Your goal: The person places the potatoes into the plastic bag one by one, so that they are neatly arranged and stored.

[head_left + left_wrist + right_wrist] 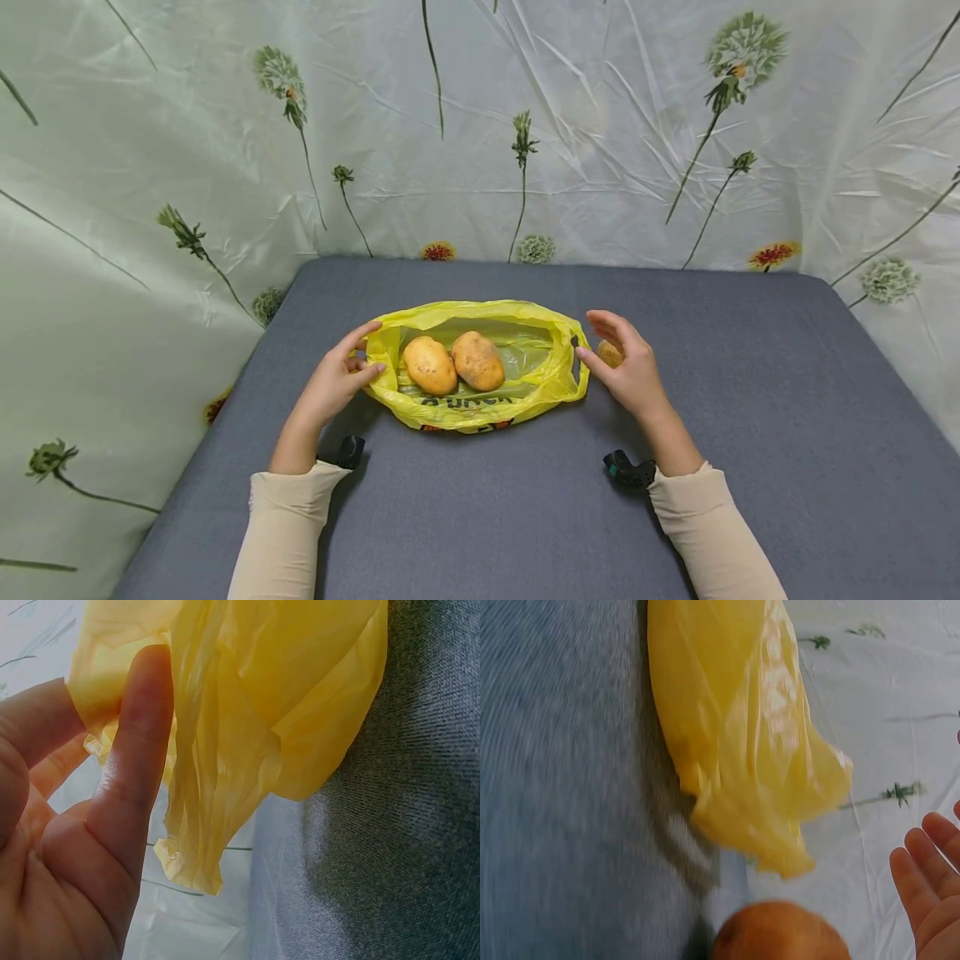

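A yellow plastic bag [480, 312] with dark lettering lies open-mouthed on the table, with two potatoes [430, 365] visible side by side inside it. At the bag's left end, my left hand [336, 379] holds the plastic between thumb and index finger. The left wrist view shows the thumb [142, 720] in front of the bag [240, 742] and the index finger partly behind it. On the other side, my right hand [628, 367] has its fingers spread beside the bag's right handle. Another potato [609, 353] is partly hidden behind this hand.
The grey cloth-covered table [480, 525] extends all around the bag. A pale curtain [480, 167] printed with flowers hangs along its back and left. Black wrist devices [628, 470] are worn below both hands.
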The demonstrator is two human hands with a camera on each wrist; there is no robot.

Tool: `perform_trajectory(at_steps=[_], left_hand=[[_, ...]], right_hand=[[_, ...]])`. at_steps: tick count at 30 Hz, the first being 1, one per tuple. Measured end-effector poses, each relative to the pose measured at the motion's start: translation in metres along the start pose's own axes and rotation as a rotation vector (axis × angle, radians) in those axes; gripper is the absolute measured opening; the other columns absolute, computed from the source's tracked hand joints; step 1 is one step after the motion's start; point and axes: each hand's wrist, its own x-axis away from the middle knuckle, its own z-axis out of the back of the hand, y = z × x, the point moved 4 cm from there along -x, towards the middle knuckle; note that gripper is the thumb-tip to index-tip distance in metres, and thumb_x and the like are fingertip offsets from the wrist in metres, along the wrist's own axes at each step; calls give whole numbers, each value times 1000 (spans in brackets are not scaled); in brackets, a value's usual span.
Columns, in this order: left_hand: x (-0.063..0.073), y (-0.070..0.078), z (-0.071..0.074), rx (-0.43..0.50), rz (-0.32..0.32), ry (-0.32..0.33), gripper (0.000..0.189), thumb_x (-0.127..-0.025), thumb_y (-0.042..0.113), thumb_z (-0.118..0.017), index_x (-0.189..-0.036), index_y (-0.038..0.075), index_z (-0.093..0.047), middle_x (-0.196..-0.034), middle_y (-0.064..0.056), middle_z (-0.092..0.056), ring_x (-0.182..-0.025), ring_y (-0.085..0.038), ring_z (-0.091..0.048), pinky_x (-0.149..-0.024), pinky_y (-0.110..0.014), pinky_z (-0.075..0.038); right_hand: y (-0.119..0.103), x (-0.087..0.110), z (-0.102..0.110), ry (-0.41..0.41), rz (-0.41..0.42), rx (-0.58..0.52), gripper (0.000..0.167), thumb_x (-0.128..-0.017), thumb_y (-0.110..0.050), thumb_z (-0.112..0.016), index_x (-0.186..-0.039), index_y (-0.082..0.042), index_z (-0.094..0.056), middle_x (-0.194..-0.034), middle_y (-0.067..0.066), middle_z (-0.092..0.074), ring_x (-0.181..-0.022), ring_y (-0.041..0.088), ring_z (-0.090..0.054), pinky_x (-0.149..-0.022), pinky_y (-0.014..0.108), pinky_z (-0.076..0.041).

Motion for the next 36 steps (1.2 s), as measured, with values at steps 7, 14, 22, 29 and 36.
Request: perform_trajectory(at_steps=[7, 14, 22, 29, 36], left_hand=[[8, 25, 1, 3, 0, -3, 56, -85, -3, -57, -136, 2, -34, -109, -24, -37, -64, -17, -48, -55, -27, -41], [7, 26, 1, 3, 2, -4, 56, -85, -4, -57, -136, 1, -34, -108, -24, -37, -63, -17, -48, -54, -24, -40], [8, 25, 1, 4, 13, -3, 56, -86, -3, -57, -137, 3, -34, -109, -23, -37, -65, -18, -48, -55, -24, -40], [8, 25, 1, 0, 3, -2, 56, -86, -3, -57, -136, 3, -34, -109, -23, -37, -64, -18, -47, -55, -24, -40], [8, 26, 1, -10, -3, 0, 55, -86, -3, -57, -135, 1, -35, -108, -24, -38, -63, -16, -47, -54, -23, -39]], right_hand=[[4, 5, 17, 35, -7, 42, 48, -69, 16, -67, -114, 16, -48, -109, 29, -52, -101, 40, -51, -89, 28, -39], [47, 15, 28, 46, -30, 81, 54, -68, 13, -71, -118, 8, -51, -113, 22, -54, -105, 29, -51, -90, 18, -35], [41, 20, 35, -16, -120, 107, 50, -73, 9, -68, -118, 13, -46, -114, 28, -49, -108, 40, -46, -94, 33, -35], [41, 21, 36, -79, -203, 96, 49, -77, 9, -64, -119, 16, -42, -117, 32, -44, -110, 46, -41, -91, 52, -31], [53, 27, 37, -161, -279, 84, 51, -81, 2, -61, -124, 15, -37, -121, 33, -42, -112, 45, -40, -89, 53, -31]])
